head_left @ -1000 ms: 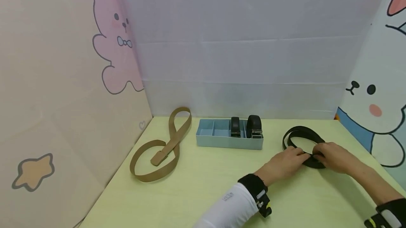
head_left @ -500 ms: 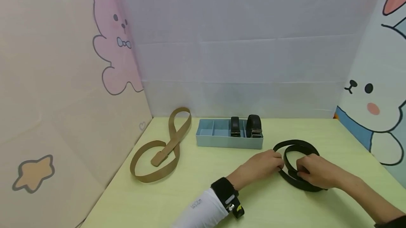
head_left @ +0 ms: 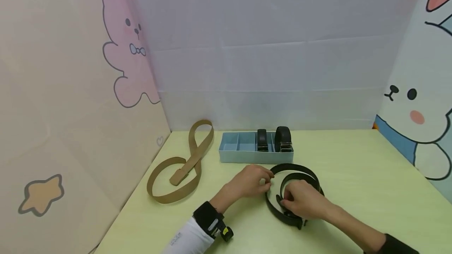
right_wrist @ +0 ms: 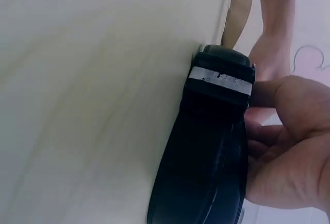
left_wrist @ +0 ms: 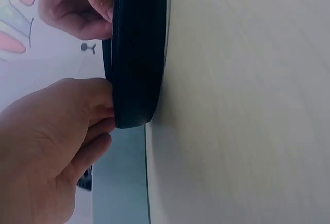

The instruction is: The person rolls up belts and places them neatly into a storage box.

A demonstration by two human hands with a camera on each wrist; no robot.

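A black belt point(head_left: 279, 215) stands on its edge on the table, wound in a loose coil with a smaller loop inside the outer one. My left hand point(head_left: 248, 181) holds the coil's left side, fingertips at the strap's upper edge; its fingers point(left_wrist: 98, 98) show beside the strap in the left wrist view. My right hand point(head_left: 307, 199) reaches into the coil from the right and grips the inner part, its fingertips partly hidden. In the right wrist view, a silver-banded buckle point(right_wrist: 220, 81) sits on the strap close to the right hand's fingers.
Behind the coil stands a blue divided box point(head_left: 256, 157), with two rolled black belts point(head_left: 262, 138) in its right compartments. A tan belt point(head_left: 176, 195) lies looped on the left of the pale yellow table point(head_left: 370, 175). Printed cloth walls point(head_left: 265, 69) enclose the table.
Both hands have moved left and nearer with the black belt, from the table's right side to in front of the box. The left hand has shifted to the coil's left side, apart from the right.
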